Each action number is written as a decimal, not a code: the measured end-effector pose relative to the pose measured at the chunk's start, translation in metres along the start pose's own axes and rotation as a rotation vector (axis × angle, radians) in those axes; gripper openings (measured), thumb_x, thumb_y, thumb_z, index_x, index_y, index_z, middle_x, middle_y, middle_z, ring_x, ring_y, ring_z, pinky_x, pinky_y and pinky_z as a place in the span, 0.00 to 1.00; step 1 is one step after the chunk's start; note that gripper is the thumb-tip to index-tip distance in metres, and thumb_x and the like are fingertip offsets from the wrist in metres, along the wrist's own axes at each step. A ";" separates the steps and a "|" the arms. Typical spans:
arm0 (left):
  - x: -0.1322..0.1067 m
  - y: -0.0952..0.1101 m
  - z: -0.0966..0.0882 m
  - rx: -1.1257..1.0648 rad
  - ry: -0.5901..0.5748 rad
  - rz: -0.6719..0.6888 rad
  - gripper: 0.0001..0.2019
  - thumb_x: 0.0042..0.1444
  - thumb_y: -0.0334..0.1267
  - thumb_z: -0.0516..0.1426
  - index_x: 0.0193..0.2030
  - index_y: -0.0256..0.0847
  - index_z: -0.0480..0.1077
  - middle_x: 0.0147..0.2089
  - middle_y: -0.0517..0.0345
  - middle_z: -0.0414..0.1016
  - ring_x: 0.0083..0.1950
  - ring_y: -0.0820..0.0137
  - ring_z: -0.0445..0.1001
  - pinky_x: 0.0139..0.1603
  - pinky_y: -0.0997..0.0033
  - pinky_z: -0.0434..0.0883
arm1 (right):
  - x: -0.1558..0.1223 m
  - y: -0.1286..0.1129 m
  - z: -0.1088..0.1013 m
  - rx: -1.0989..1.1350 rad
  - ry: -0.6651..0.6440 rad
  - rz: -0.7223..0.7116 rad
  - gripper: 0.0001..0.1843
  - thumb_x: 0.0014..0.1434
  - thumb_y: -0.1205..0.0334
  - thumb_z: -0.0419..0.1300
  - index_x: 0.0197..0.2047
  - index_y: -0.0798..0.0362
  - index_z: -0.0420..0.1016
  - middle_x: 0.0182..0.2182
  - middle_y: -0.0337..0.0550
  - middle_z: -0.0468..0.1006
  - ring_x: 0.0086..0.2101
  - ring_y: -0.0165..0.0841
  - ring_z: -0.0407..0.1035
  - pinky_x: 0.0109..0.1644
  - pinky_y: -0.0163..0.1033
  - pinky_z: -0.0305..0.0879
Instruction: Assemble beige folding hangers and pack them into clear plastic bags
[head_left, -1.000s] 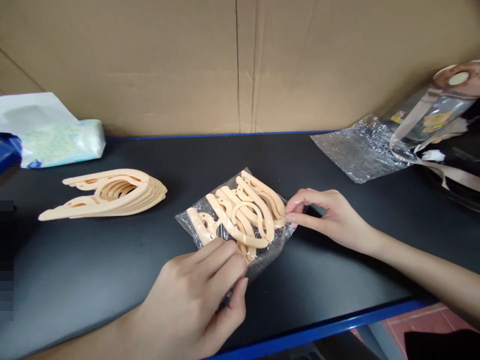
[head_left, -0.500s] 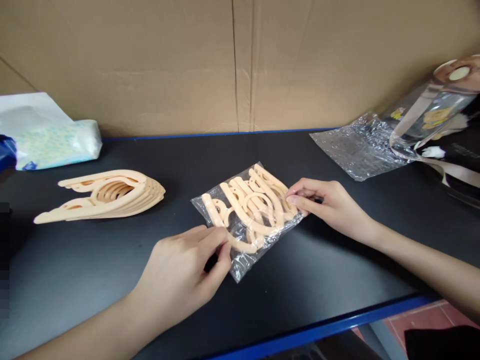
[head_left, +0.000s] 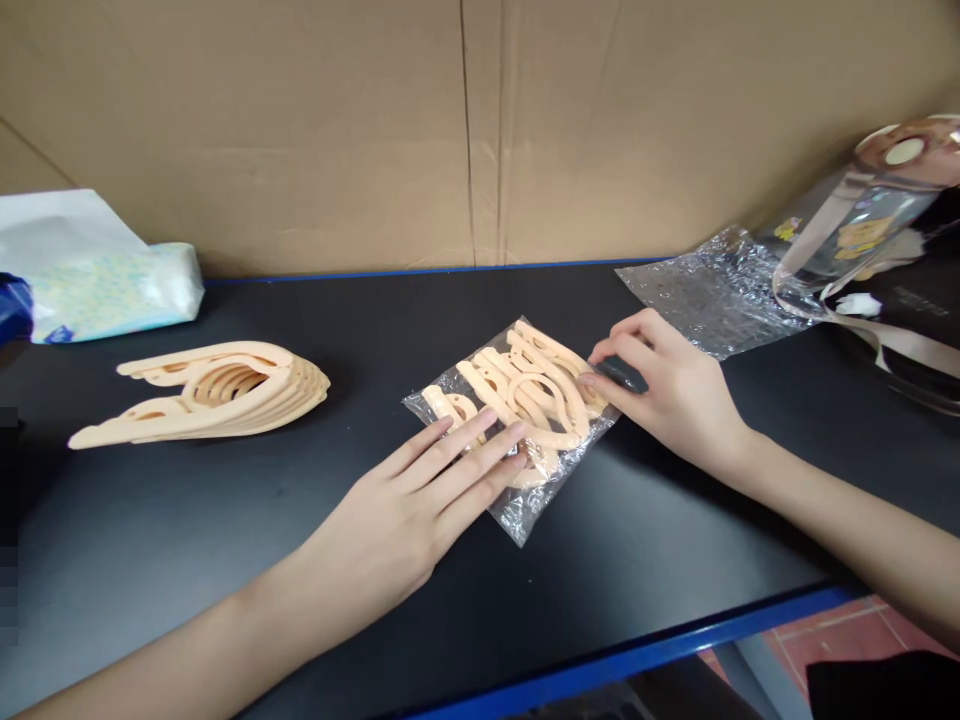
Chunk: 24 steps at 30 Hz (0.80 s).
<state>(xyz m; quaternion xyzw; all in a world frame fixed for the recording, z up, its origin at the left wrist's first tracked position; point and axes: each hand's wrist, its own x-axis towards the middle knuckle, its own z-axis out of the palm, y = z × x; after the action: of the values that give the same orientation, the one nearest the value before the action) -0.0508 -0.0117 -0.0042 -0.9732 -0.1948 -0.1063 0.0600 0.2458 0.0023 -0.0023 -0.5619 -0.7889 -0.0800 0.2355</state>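
Clear plastic bag of peach-coloured curved pieces is located mid-table on the black tabletop. The pieces' long axes are slanted from far left to near right, straight ends pointed far left. The bag is covered at its near left by the left hand, fingers extended, nothing gripped. At its right edge the right hand is placed, fingers bent; whether film is pinched cannot be told.

The bag looks glossy plastic, its pieces smooth and matt.

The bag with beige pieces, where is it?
In the head view, the bag lies near the centre on the black table, partly under the left hand, by the right hand.
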 end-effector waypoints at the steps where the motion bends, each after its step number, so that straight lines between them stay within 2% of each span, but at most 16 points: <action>1: 0.000 0.000 0.000 0.004 0.006 0.004 0.28 0.60 0.21 0.49 0.67 0.36 0.62 0.72 0.55 0.58 0.75 0.61 0.51 0.74 0.59 0.50 | 0.000 0.000 -0.001 -0.016 -0.006 -0.034 0.10 0.67 0.56 0.56 0.38 0.51 0.75 0.39 0.46 0.76 0.36 0.36 0.71 0.35 0.40 0.67; 6: 0.004 0.000 -0.002 0.020 0.051 -0.006 0.20 0.65 0.26 0.49 0.62 0.32 0.68 0.67 0.53 0.67 0.68 0.59 0.65 0.69 0.59 0.60 | 0.000 0.002 -0.003 -0.013 -0.062 -0.092 0.13 0.68 0.59 0.54 0.37 0.52 0.79 0.35 0.45 0.80 0.35 0.38 0.69 0.39 0.45 0.68; 12: 0.004 0.003 -0.001 0.024 0.056 -0.009 0.19 0.68 0.30 0.48 0.62 0.32 0.68 0.67 0.51 0.66 0.67 0.61 0.66 0.67 0.59 0.63 | -0.001 0.002 -0.006 0.068 -0.093 -0.061 0.14 0.67 0.58 0.55 0.39 0.53 0.81 0.37 0.45 0.82 0.36 0.38 0.73 0.42 0.46 0.68; 17: 0.001 0.007 0.001 0.138 0.087 0.034 0.20 0.68 0.26 0.46 0.62 0.28 0.67 0.66 0.49 0.68 0.66 0.61 0.67 0.66 0.60 0.62 | -0.001 0.002 -0.009 0.279 -0.204 0.047 0.14 0.67 0.57 0.56 0.47 0.52 0.80 0.40 0.42 0.84 0.35 0.34 0.76 0.39 0.40 0.69; 20: 0.001 0.014 0.001 0.262 0.095 0.031 0.21 0.67 0.23 0.43 0.61 0.26 0.68 0.64 0.45 0.70 0.64 0.59 0.70 0.63 0.60 0.67 | -0.002 -0.002 -0.009 0.288 -0.233 0.024 0.17 0.68 0.54 0.54 0.52 0.54 0.77 0.45 0.43 0.83 0.39 0.36 0.76 0.43 0.42 0.71; 24: 0.004 0.026 0.001 0.394 0.099 0.001 0.23 0.65 0.21 0.41 0.60 0.23 0.68 0.64 0.41 0.70 0.62 0.57 0.72 0.59 0.60 0.72 | -0.004 -0.007 -0.009 0.308 -0.291 -0.032 0.24 0.69 0.50 0.51 0.63 0.54 0.66 0.53 0.46 0.78 0.48 0.39 0.74 0.54 0.48 0.70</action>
<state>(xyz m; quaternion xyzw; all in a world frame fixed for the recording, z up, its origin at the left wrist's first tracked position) -0.0367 -0.0341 -0.0067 -0.9363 -0.2084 -0.1136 0.2588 0.2426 -0.0069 0.0046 -0.5121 -0.8264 0.1198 0.2011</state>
